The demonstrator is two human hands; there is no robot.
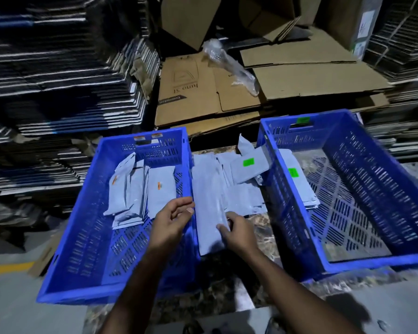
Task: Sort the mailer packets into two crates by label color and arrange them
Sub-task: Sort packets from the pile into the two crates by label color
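Two blue crates stand side by side on a marbled table. The left crate (87, 237) holds several grey mailer packets with orange labels (140, 189). The right crate (372, 263) holds a few packets with a green label (293, 172) at its far left. Between the crates lies a loose pile of grey packets (227, 186), one showing a green label (248, 162). My right hand (237, 231) pinches the long packet (209, 222) at the front of the pile. My left hand (173, 220) hovers over the left crate's right wall, fingers relaxed, holding nothing.
Flattened cardboard boxes (227, 92) lie stacked behind the crates, with crumpled clear plastic (229, 66) on top. Tall stacks of dark flat cartons (58, 80) rise at the left and right. Grey floor with a yellow stripe (12, 267) shows at lower left.
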